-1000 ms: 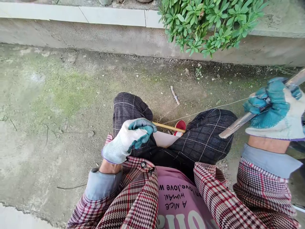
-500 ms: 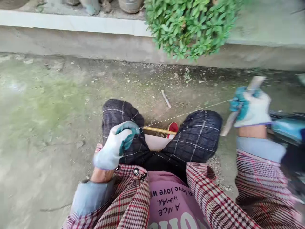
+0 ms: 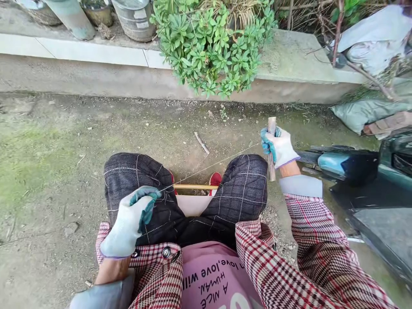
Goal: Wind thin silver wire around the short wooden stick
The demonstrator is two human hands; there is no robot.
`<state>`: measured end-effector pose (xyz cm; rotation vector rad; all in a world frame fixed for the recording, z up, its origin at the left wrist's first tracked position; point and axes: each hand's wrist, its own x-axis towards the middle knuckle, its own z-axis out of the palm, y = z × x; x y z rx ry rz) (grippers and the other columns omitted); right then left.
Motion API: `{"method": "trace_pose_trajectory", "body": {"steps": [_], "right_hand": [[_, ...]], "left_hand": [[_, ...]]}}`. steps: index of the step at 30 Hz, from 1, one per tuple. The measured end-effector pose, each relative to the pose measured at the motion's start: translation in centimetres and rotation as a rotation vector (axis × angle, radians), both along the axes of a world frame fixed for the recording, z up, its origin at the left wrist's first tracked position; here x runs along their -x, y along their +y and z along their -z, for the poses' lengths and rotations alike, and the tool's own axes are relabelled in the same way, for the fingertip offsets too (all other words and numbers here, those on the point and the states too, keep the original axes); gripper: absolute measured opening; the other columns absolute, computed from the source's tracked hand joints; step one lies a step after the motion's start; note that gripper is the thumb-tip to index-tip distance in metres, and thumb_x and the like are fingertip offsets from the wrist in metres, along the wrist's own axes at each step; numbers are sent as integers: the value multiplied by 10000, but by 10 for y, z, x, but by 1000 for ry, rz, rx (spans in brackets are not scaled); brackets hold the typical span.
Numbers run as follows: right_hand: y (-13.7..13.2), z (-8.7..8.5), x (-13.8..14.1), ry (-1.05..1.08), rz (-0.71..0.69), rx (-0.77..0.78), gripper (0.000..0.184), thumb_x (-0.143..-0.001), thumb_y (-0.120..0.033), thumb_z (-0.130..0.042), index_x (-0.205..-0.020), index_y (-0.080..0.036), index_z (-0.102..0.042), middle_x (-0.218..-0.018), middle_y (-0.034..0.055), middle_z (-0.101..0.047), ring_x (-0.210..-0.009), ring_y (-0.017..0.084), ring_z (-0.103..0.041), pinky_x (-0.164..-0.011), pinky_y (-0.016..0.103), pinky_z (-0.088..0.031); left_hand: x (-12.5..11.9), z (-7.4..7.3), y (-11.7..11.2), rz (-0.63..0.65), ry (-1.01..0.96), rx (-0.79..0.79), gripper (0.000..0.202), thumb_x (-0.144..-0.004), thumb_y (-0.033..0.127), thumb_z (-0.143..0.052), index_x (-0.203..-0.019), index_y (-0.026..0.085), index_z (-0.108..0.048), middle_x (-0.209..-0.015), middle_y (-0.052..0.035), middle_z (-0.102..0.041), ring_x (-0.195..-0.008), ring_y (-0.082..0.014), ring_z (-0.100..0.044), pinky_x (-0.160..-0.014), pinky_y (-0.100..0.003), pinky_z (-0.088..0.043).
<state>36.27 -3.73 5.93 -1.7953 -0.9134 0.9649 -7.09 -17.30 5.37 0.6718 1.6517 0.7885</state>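
My right hand (image 3: 279, 146), in a white and teal work glove, is wrapped round a short wooden stick (image 3: 272, 167) held upright in front of my right knee. A thin pale string (image 3: 212, 165) runs taut from that hand, slanting down across my lap to the other one. Over my left thigh, my left hand (image 3: 133, 219), gloved alike, pinches the string's near end between closed fingers. Below the string, a thin yellow rod (image 3: 195, 186) lies crosswise between my knees, close to my red shoes (image 3: 215, 178). Its ends are hidden by my legs.
A short broken stick (image 3: 201, 143) lies on the dirt ahead. Beyond it runs a low ledge (image 3: 96, 58) with a leafy shrub (image 3: 212, 56) and a metal bucket (image 3: 133, 19). At right stands a scooter (image 3: 363, 171), near a pale sack (image 3: 357, 113).
The camera view has swung to the right, bringing the scooter and sacks into sight. My right hand has turned the stick from slanted to nearly upright. The string stays stretched between both hands.
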Motion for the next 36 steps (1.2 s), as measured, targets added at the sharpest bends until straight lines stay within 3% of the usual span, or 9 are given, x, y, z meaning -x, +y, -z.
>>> {"method": "trace_pose_trajectory", "body": {"steps": [5,7,10,14,16,19,23,29,36], "right_hand": [[-4,-36,20,-34,-118,-57,314,-657,-364,-785,-895,-252,-613,-637,-54,-531,-470,96,-424,-363,240,-317],[-8,-51,37,-52,-181,-85,292,-663,-338,-781,-901,-250,-636,-640,-49,-541,-481,101,-419,-379,250,-335],[-13,-63,69,-97,-304,-135,242,-699,-331,-790,-873,-234,-652,-652,-36,-575,-505,107,-436,-423,261,-356],[-15,-58,113,-118,-485,-161,247,-774,-391,-795,-918,-226,-681,-691,-28,-628,-563,136,-512,-518,300,-454],[-14,-52,131,-146,-555,-204,262,-786,-412,-800,-939,-224,-699,-778,-3,-699,-679,176,-611,-665,359,-556],[-14,-43,146,-146,-601,-286,372,-749,-423,-845,-1041,-221,-733,-1013,46,-796,-941,256,-716,-940,472,-593],[-18,-29,137,124,-781,-235,716,-662,-394,-932,-1320,-219,-709,-1369,102,-772,-1252,310,-708,-1117,484,-544],[-23,0,125,-213,-743,52,386,-704,-301,-810,-1077,-207,-785,-994,61,-827,-909,270,-755,-855,422,-617],[-24,2,141,-123,-692,-2,419,-715,-357,-837,-1111,-241,-768,-1058,60,-822,-869,255,-740,-771,389,-601]], "left_hand": [[0,1,8,379,321,-89,436,-717,289,-695,-1134,244,-817,-844,-22,-799,-718,-230,-732,-633,-310,-588],[-4,-14,13,359,492,-300,503,-732,263,-725,-1228,285,-807,-1214,-45,-822,-1115,-285,-777,-978,-357,-624],[-24,-44,25,198,494,-524,507,-830,256,-699,-1332,282,-769,-1366,-43,-774,-1267,-275,-729,-1174,-395,-543],[-82,-57,51,295,52,-589,490,-849,226,-699,-1337,214,-747,-1316,-74,-793,-1059,-208,-766,-1003,-341,-614],[-112,-48,66,378,-186,-569,519,-783,201,-752,-1301,183,-739,-1287,-86,-801,-979,-183,-759,-902,-296,-623],[-134,-26,80,358,-367,-374,292,-783,258,-747,-1052,146,-740,-859,-25,-783,-615,-113,-649,-594,-239,-554],[-115,-6,80,206,-384,-275,308,-823,354,-705,-1060,159,-734,-526,107,-501,-387,-61,-380,-408,-209,-350],[-88,11,67,221,-438,-197,536,-815,460,-775,-1237,132,-755,-500,113,-462,-383,-64,-385,-397,-209,-284],[-92,17,69,201,-512,-106,725,-777,414,-796,-1406,69,-697,-458,143,-396,-347,-50,-277,-376,-215,-211]]}}
